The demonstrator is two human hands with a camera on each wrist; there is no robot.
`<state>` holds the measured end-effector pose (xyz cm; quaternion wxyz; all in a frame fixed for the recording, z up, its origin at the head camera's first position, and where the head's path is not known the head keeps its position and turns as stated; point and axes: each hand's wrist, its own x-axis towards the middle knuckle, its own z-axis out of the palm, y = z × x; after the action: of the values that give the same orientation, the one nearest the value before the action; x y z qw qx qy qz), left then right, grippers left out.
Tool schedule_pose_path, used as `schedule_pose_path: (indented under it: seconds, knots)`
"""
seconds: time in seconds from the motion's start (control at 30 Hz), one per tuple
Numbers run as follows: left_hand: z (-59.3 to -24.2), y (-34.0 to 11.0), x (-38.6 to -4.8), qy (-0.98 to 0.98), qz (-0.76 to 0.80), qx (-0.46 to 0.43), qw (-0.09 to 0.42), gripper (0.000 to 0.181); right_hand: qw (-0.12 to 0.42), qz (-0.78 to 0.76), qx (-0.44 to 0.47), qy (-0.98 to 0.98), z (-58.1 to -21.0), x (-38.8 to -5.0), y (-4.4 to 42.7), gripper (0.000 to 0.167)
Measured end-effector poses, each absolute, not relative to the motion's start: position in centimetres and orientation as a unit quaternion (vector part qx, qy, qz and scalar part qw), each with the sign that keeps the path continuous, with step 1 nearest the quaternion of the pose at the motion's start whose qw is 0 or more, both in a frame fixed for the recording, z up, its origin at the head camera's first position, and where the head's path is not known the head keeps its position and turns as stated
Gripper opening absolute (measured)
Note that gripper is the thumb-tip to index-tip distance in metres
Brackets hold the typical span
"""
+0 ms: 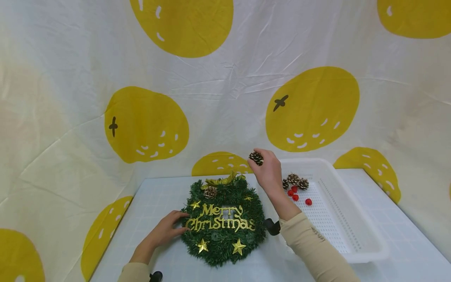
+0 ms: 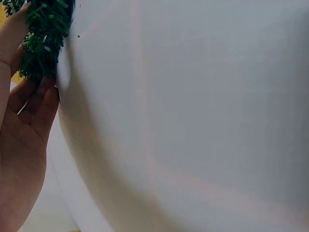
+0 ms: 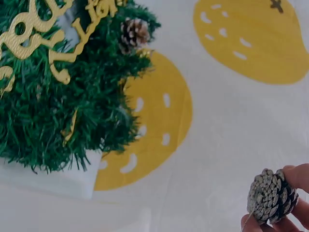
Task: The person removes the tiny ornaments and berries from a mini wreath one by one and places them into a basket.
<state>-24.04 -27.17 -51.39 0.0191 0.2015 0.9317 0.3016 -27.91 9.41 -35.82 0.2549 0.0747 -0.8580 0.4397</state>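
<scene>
A green Christmas wreath (image 1: pixel 223 254) lies on the table with gold "Merry Christmas" lettering (image 1: pixel 225 224), gold stars and a gold bow (image 1: pixel 222 181). One pinecone (image 1: pixel 210 192) sits in its upper left part, below the bow. My left hand (image 1: pixel 167 230) holds the wreath's left edge; in the left wrist view, its thumb and fingers lie around the green tinsel (image 2: pixel 48 29). Raised above the wreath's upper right, my right hand (image 1: pixel 269 170) pinches another pinecone (image 3: pixel 271 197) between thumb and fingers. A thin wire strand shows beside that pinecone in the right wrist view.
To the right stands a white plastic basket (image 1: pixel 352 203) with perforated walls. Several pinecones (image 1: pixel 293 179) and several red berries (image 1: pixel 308 202) lie in its left part. Behind the white table (image 1: pixel 141 203) hangs a cloth (image 1: pixel 225 78) printed with yellow fruit.
</scene>
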Motion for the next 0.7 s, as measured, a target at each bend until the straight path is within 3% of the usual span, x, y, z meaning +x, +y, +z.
schedule_pose_path:
  seconds: [0.7]
  knots:
    - [-51.5,-27.2,-24.0,0.933,0.298,0.2,0.019,0.05,0.229,0.403,0.022,-0.886,-38.8,-30.7,14.6,0.041]
